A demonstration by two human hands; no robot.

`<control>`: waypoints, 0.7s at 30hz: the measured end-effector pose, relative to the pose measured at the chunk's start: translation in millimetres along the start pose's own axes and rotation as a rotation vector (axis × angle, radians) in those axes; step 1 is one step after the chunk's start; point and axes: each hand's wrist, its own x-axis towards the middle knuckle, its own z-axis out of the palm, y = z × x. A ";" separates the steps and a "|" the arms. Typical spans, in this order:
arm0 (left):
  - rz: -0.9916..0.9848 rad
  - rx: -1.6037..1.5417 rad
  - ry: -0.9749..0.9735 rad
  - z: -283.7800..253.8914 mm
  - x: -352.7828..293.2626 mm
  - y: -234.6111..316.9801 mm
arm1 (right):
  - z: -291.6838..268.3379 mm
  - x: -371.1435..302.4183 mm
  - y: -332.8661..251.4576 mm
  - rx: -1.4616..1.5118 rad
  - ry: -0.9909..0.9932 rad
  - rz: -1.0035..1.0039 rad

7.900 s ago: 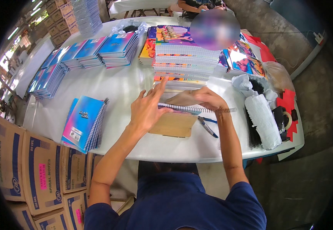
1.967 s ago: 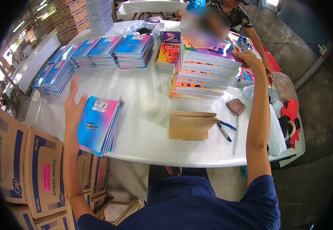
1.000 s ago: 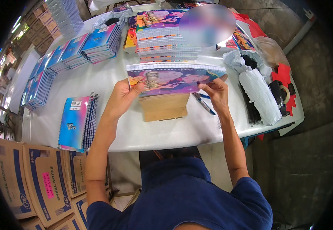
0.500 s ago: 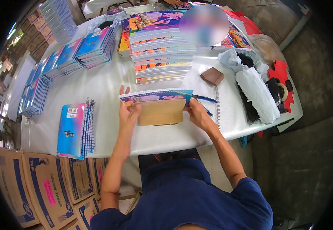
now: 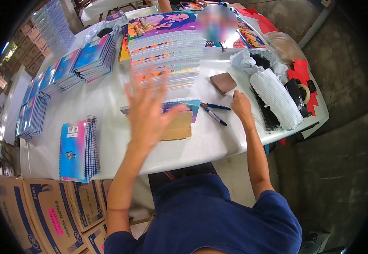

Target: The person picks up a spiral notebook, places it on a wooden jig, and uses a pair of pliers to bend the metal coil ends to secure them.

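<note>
Punched notebook (image 5: pixel 194 111): at a tan cardboard stand (image 5: pixel 179 130) on the white table (image 5: pixel 103 99), near its front edge; the left hand covers much of it, so how it bears on the stand is hard to tell.
Look of it: purple and teal-blue cover; pale page edges above; a row of small holes along the upper edge – no wire visible through them in the part that shows.
Likely handling: fairly light; a glossy cover that may slide; sheets apt to fan or slip out of line; hole edges probably easiest to tear.
Best hold: both short ends, thumbs on the cover and fingers behind, pages squared; the punched edge left free.
Left hand (image 5: pixel 146 116): open, fingers spread, blurred; in front of the notebook, contact uncertain.
Right hand (image 5: pixel 242 106): fingers curled, tips just beside a brown flat piece (image 5: pixel 223 82); whether they grip anything, I cannot tell.
Blue-handled pliers (image 5: pixel 215 116): lying between notebook and right hand, handles apart.
Tall notebook stack (image 5: pixel 167 51): beyond the stand – purple cover on top.
</note>
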 end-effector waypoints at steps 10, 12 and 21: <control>0.018 -0.104 -0.369 36.3 10.6 21.6 | -121.4 -52.1 -114.1 0.873 0.000 -0.394; 0.029 -0.117 -0.338 36.5 10.5 22.8 | -118.2 -48.7 -116.4 0.910 -0.066 -0.372; 0.023 -0.156 -0.319 34.3 8.5 22.6 | -111.8 -38.7 -114.2 1.146 -0.328 -0.421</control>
